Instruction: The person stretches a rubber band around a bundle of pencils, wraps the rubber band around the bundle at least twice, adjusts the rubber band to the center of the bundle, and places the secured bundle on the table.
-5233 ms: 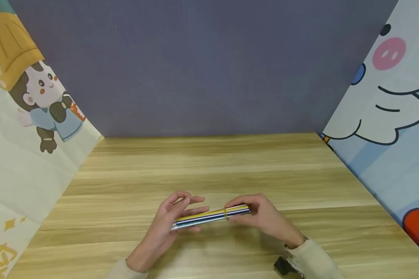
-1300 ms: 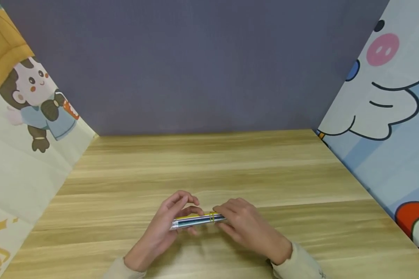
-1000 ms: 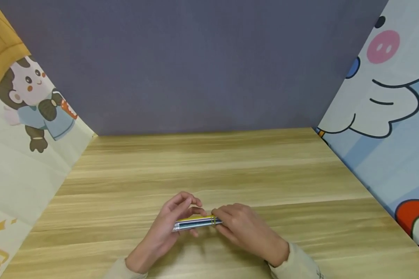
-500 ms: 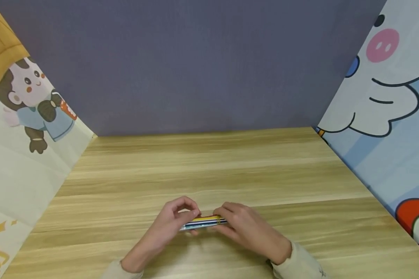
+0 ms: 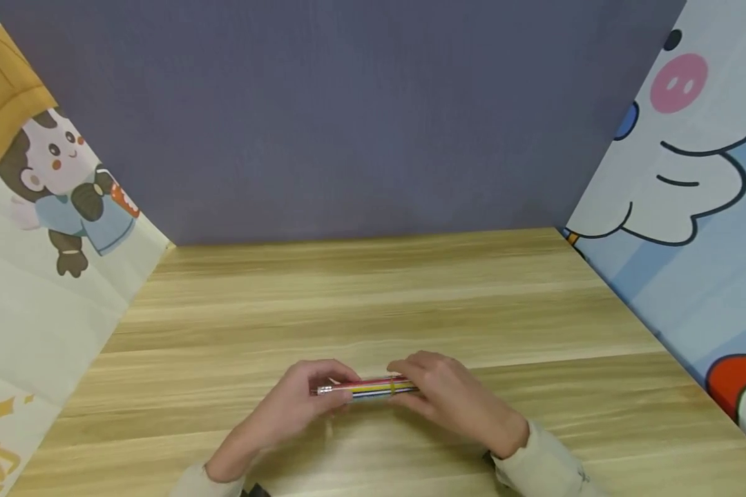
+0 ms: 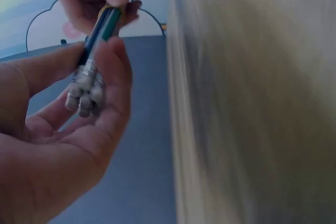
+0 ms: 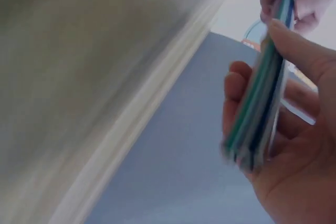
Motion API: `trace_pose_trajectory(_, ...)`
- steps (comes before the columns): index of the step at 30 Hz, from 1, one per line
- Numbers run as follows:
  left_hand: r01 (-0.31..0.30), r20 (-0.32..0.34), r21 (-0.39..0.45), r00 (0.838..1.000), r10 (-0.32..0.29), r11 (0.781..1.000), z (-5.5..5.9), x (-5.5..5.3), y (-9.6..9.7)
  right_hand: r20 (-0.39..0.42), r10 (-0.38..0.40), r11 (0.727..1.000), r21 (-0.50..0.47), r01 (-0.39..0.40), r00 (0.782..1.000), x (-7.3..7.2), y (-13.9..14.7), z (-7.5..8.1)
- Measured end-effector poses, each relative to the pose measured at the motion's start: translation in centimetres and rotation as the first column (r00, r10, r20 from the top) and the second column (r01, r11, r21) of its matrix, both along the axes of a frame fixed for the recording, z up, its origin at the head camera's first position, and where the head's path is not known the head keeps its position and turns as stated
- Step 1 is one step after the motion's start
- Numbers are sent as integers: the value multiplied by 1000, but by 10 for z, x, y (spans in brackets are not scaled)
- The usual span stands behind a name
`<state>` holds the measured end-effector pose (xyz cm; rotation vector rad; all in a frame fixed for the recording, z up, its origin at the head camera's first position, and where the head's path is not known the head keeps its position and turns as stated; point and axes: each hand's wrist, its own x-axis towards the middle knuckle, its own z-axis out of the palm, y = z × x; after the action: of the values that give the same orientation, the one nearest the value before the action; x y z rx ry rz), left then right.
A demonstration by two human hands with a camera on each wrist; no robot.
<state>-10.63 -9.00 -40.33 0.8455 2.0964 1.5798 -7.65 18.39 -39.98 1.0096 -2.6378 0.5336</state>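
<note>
A bundle of several coloured pencils (image 5: 371,388) lies level between both hands in the head view, held just above the table. Red, yellow, white and dark blue barrels show there. My left hand (image 5: 298,395) pinches the bundle near its left end, where metal ferrules and pale erasers (image 6: 85,97) stick out in the left wrist view. Around the right part of the pencils runs a yellow rubber band (image 5: 393,385). My right hand (image 5: 446,393) grips the bundle by this band, thumb on the near side. The right ends are hidden by that hand in the head view.
A wood-grain table (image 5: 348,297) spreads beneath the hands. Behind it rises a dark grey panel (image 5: 360,124). Cartoon-printed sheets flank the table, one left (image 5: 12,276) and one right (image 5: 677,276).
The left thumb and fingers have closed on the pencils' eraser end. The bundle has turned about its length, bringing a red pencil into view. Compared with the oldest frame, the right hand sits slightly further left.
</note>
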Motion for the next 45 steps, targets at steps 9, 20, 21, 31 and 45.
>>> trace_pose_trajectory(9, -117, -368, -252, 930, 17, 961, 3, -8, 1, 120, 2, 998, 57, -9, 993, -18, 14, 4)
trace_pose_trajectory(20, -176, -554, -443, 825, -114, 879, 8, -22, 13, 59, 18, 992, 124, -25, 998, -36, 14, 2)
trace_pose_trajectory(21, -191, -568, -450, 815, -115, 873, 9, -23, 14, 54, 18, 992, 127, -24, 998, -36, 14, 2)
trace_pose_trajectory(31, -238, -588, -452, 804, -86, 859, 2, -27, 9, 41, 35, 991, 128, -40, 999, -39, 13, 0)
trace_pose_trajectory(45, -246, -601, -451, 794, -88, 858, -5, -24, -1, 170, 26, 985, 163, -54, 985, -38, 8, -8)
